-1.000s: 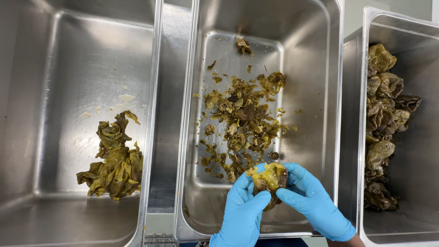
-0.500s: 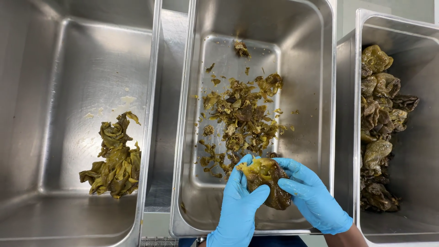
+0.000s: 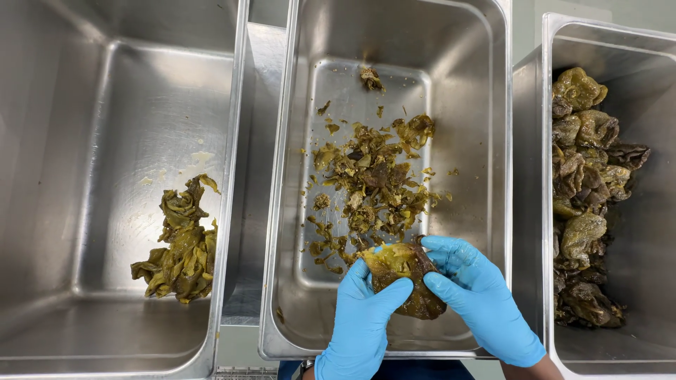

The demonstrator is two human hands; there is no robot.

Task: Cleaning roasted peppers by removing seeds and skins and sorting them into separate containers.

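Observation:
Both of my hands wear blue gloves and hold one soft, olive-brown roasted pepper point(image 3: 407, 278) over the near end of the middle steel pan point(image 3: 493, 176). My left hand point(image 3: 366, 317) grips its left side with the thumb laid across the top. My right hand point(image 3: 479, 295) grips the right side, fingers curled onto the pepper. A loose heap of skins, seeds and scraps point(image 3: 370, 186) lies on the pan floor just beyond my hands.
The left steel pan point(image 3: 91, 105) holds a small pile of peeled green pepper flesh point(image 3: 179, 243) near its right wall. The right steel pan point(image 3: 549, 105) is filled with several whole charred peppers point(image 3: 584, 183). The pans stand side by side with narrow gaps between them.
My hands have spread the pepper wider, showing more of its dark underside. They stay at the near end of the middle pan.

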